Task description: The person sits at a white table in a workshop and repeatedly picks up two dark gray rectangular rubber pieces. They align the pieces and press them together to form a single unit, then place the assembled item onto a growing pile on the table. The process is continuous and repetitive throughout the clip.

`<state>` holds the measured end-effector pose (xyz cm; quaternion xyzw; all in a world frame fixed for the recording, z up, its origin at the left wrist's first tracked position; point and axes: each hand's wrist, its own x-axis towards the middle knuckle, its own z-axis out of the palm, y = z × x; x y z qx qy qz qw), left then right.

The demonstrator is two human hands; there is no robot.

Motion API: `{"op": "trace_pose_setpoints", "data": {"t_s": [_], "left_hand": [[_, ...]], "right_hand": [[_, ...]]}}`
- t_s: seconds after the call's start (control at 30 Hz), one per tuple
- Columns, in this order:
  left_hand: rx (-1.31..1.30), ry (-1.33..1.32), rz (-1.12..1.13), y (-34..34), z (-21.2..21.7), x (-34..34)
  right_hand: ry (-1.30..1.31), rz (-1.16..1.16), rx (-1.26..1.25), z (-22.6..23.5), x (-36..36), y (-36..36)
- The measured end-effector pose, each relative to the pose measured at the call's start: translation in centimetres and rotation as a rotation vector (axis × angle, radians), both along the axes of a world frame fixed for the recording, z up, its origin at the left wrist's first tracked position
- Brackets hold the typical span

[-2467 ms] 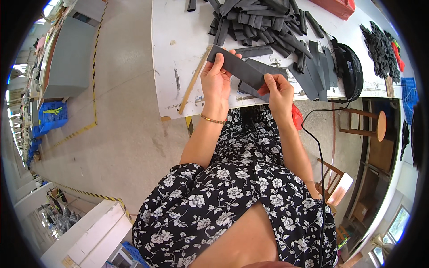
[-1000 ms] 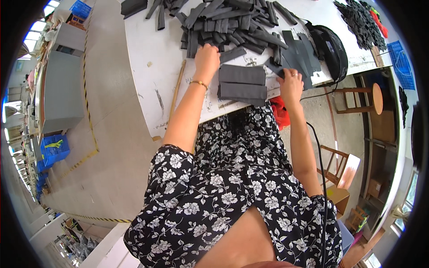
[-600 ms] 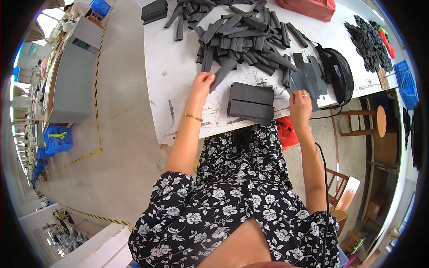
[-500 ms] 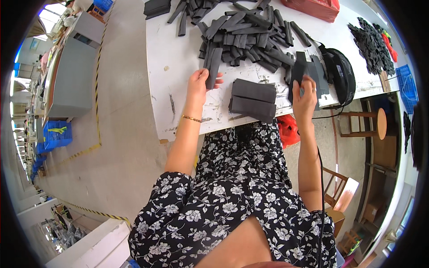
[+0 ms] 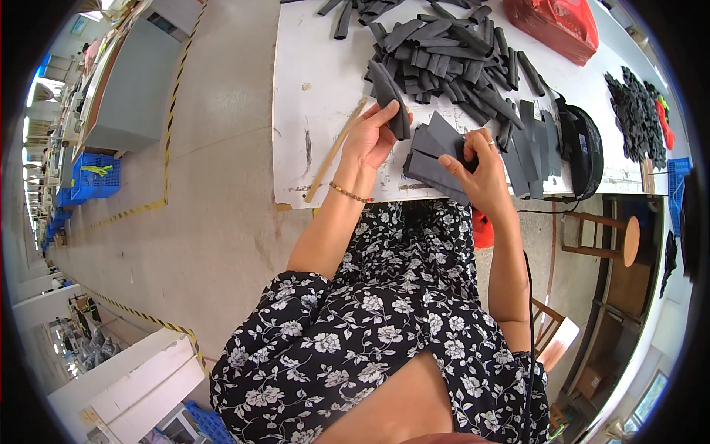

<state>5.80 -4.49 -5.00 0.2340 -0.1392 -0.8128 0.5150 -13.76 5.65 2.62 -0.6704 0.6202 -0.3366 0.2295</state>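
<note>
My left hand (image 5: pixel 373 133) is closed around a dark grey fabric tube (image 5: pixel 390 100), which points away from me. Beside that hand, a thin wooden stick (image 5: pixel 333 155) slants across the white table's left part; whether the hand touches it I cannot tell. My right hand (image 5: pixel 481 169), fingers bent, pinches a flat dark fabric piece (image 5: pixel 442 132) above a neat stack of flat dark pieces (image 5: pixel 423 169). The fingers partly hide this piece. Beyond both hands lies a heap of dark grey fabric tubes (image 5: pixel 444 55).
More flat dark strips (image 5: pixel 521 166) lie fanned out right of my right hand, next to a black round bag (image 5: pixel 580 148) with a cord. A red plastic bag (image 5: pixel 555 26) stands at the back. Another dark pile (image 5: pixel 632 115) lies far right, and a wooden stool (image 5: pixel 629 240) stands below.
My right hand has moved left from the fanned strips to the stack, bringing a flat piece. The left hand's tube has tilted, and the wooden stick has come into sight.
</note>
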Motion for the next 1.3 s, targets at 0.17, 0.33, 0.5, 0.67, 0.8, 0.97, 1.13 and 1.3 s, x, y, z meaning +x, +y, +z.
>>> {"op": "trace_pose_setpoints", "data": {"t_s": [0.17, 0.33, 0.5, 0.67, 0.8, 0.97, 1.13, 1.3], "left_hand": [[0.021, -0.146, 0.013, 0.3, 1.3, 0.1], [0.024, -0.215, 0.037, 0.3, 1.7, 0.3], [0.026, -0.208, 0.075, 0.2, 1.2, 0.0], [0.04, -0.228, 0.081, 0.6, 1.7, -0.4], [0.04, -0.228, 0.049, 0.8, 1.8, -0.5], [0.05, -0.244, 0.043, 1.2, 2.1, -0.6], [0.021, -0.228, 0.109, 2.1, 2.8, -1.1], [-0.094, -0.239, 0.192, 3.7, 4.1, -2.3]], "right_hand": [[0.05, -0.009, -0.054, -0.6, 0.0, 0.7], [-0.072, -0.004, -0.093, -1.2, 0.0, 1.1], [-0.262, -0.041, 0.004, 0.3, 1.3, 1.1], [-0.083, -0.019, -0.15, 0.0, 1.7, 0.4], [0.094, -0.063, -0.267, -0.6, 1.9, -0.2], [0.27, -0.098, -0.397, -0.8, 1.8, -0.7], [0.386, -0.146, -0.505, -0.9, 2.6, -0.7], [0.413, -0.19, -0.505, -0.8, 4.5, -1.0]]}}
